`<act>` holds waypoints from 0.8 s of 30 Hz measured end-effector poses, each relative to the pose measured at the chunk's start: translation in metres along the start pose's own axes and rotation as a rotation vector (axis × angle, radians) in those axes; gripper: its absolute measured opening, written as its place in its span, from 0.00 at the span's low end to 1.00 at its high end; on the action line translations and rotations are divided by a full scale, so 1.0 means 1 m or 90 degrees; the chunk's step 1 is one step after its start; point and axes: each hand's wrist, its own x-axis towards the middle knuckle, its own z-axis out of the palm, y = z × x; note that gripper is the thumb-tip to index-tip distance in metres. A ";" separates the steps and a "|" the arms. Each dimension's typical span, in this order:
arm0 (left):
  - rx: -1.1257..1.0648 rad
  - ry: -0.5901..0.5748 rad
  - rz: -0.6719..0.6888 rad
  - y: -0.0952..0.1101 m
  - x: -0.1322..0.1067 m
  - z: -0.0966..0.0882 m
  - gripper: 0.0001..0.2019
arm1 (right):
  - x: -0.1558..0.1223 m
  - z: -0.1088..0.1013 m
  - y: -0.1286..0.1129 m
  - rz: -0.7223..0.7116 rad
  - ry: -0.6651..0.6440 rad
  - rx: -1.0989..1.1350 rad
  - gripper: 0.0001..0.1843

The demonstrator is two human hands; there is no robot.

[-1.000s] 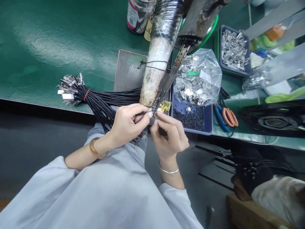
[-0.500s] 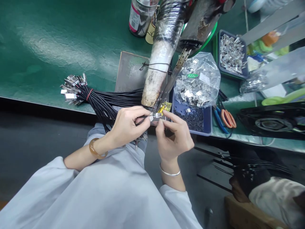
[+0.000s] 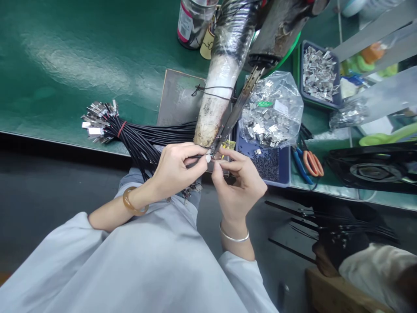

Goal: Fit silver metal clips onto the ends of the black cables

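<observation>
A film-wrapped tube (image 3: 224,74) is obscuring part of a grey plate (image 3: 179,102). A blue tray (image 3: 287,169) is holding black pieces (image 3: 269,167); a clear bag (image 3: 273,111), metal shells (image 3: 270,129). Below the tube's end, the right hand (image 3: 239,182) is standing narrow, its hold indeterminable; the left hand (image 3: 176,167) is pinching a black cable (image 3: 198,156).

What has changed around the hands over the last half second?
The right hand's index fingertip has shifted slightly left, closer to the left hand. The silver piece that showed between the hands is no longer clear. Whether the right hand took hold of or let go of anything is too small to tell.

Unchanged: the left hand's pinch on a black cable, the banded cable bundle, and the bag of metal connectors.
</observation>
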 end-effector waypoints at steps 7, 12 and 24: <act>-0.028 -0.014 -0.035 0.005 0.001 -0.002 0.10 | -0.002 -0.004 -0.004 -0.033 -0.012 -0.018 0.09; -0.063 -0.064 -0.112 0.005 0.000 -0.002 0.10 | -0.007 -0.006 -0.002 -0.048 -0.036 -0.042 0.08; -0.004 0.027 0.073 -0.002 -0.008 -0.006 0.06 | -0.012 0.001 -0.008 0.083 0.007 0.064 0.07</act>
